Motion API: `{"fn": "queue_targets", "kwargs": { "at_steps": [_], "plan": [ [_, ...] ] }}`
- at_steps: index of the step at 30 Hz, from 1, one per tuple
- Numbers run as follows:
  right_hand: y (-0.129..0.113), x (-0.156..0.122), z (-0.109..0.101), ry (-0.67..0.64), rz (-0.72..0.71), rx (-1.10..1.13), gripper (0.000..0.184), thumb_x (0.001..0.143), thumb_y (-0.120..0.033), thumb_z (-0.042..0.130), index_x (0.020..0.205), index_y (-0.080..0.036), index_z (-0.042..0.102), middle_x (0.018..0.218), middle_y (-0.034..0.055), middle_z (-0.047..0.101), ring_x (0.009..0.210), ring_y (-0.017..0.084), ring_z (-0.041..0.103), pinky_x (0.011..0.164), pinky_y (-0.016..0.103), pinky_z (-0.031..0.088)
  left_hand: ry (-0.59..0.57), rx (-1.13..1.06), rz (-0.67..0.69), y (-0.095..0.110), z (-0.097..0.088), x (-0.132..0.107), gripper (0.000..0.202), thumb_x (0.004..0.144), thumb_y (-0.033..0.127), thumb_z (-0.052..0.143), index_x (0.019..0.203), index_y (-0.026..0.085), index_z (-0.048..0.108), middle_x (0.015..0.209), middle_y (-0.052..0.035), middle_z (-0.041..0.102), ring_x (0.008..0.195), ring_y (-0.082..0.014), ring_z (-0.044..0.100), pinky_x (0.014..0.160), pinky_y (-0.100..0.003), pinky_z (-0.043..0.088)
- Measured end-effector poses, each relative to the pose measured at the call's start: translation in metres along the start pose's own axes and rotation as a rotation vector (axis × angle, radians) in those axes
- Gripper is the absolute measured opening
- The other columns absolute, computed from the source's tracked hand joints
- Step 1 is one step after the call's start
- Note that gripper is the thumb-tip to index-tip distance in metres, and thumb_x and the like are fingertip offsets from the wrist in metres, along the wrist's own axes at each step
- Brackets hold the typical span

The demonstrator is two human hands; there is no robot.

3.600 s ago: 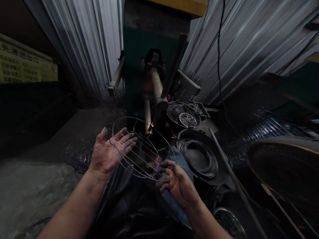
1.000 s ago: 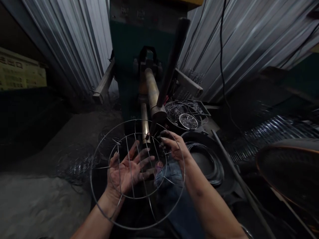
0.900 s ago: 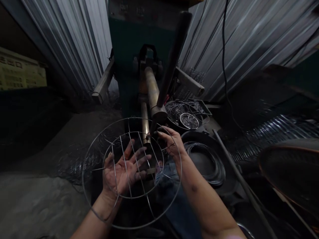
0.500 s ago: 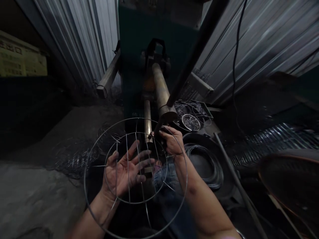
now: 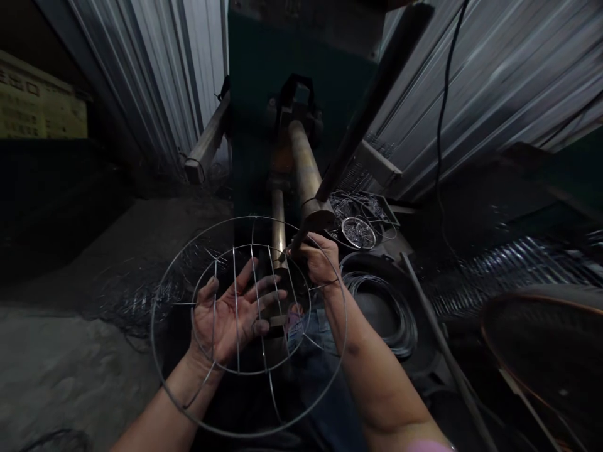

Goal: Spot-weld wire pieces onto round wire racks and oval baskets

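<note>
A round wire rack [image 5: 237, 314], two concentric rings joined by several parallel wires, is held up in front of me. Its far part meets the tip of the lower metal rod [image 5: 279, 226] of a machine, below a thicker brass-coloured bar [image 5: 306, 166]. Palm up and fingers spread, my left hand [image 5: 230, 314] lies beneath the rack's inner ring; whether it touches the wires is unclear. My right hand [image 5: 321, 258] reaches under the outer ring beside the rod tip. Its fingers are closed in a pinch, and what lies between them is hidden.
A dark slanted bar [image 5: 362, 119] crosses above the right hand. Coiled wire [image 5: 405, 326] sits at right, beside a long pole [image 5: 433, 320]. Wire pieces fill a round container [image 5: 358, 232] behind it. Wire bundles [image 5: 136, 292] lie on the left floor. A yellow crate [image 5: 42, 100] stands far left.
The rack and my left hand have shifted slightly left and up in view. My right hand has turned a little, its fingers curled in more, staying by the rod tip.
</note>
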State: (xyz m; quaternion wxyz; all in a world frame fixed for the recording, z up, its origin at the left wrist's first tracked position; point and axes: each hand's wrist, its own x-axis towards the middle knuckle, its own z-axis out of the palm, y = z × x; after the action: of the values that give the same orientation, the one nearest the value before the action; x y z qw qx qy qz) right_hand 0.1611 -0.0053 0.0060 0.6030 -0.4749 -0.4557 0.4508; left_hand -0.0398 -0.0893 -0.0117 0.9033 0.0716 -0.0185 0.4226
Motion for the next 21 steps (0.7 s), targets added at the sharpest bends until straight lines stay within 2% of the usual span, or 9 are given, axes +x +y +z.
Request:
{"fn": "queue_targets", "kwargs": {
  "at_steps": [3,11,17,21],
  "plan": [
    [-0.0038,0.0007,0.0017,0.001,0.011,0.002,0.015,0.058,-0.032,0.077,0.065,-0.020,0.071,0.062,-0.0031,0.064,0.060,0.014,0.057,0.057,0.026,0.045,0.000,0.004,0.002,-0.0008,0.0002,0.0008,0.071,0.087,0.053,0.040,0.151,0.026,0.024,0.144,-0.0221,0.041,0.130,-0.0427,0.041,0.076,-0.043,0.053],
    [-0.0021,0.0041,-0.0008,-0.019,0.006,0.033,0.014,0.057,-0.028,0.077,0.066,-0.020,0.073,0.065,-0.0023,0.066,0.061,0.014,0.059,0.060,0.028,0.048,-0.014,-0.026,0.022,-0.0052,0.0015,0.0048,0.066,0.087,0.053,0.040,0.146,0.023,0.036,0.141,-0.0222,0.044,0.128,-0.0428,0.043,0.076,-0.042,0.053],
    [-0.0013,0.0040,0.0015,0.013,0.025,0.011,0.020,0.055,-0.033,0.078,0.068,-0.019,0.073,0.061,-0.0021,0.064,0.057,0.013,0.055,0.054,0.026,0.045,-0.016,-0.017,0.019,-0.0051,0.0033,0.0046,0.071,0.086,0.053,0.040,0.150,0.025,0.027,0.143,-0.0221,0.042,0.130,-0.0433,0.040,0.076,-0.043,0.052],
    [-0.0018,0.0078,0.0048,-0.012,0.041,0.033,0.017,0.056,-0.031,0.077,0.065,-0.018,0.071,0.055,-0.0037,0.059,0.051,0.010,0.050,0.050,0.024,0.040,-0.004,-0.029,0.012,-0.0050,0.0037,0.0044,0.075,0.084,0.052,0.045,0.150,0.026,0.024,0.147,-0.0208,0.037,0.131,-0.0415,0.040,0.077,-0.040,0.052]
  ]
}}
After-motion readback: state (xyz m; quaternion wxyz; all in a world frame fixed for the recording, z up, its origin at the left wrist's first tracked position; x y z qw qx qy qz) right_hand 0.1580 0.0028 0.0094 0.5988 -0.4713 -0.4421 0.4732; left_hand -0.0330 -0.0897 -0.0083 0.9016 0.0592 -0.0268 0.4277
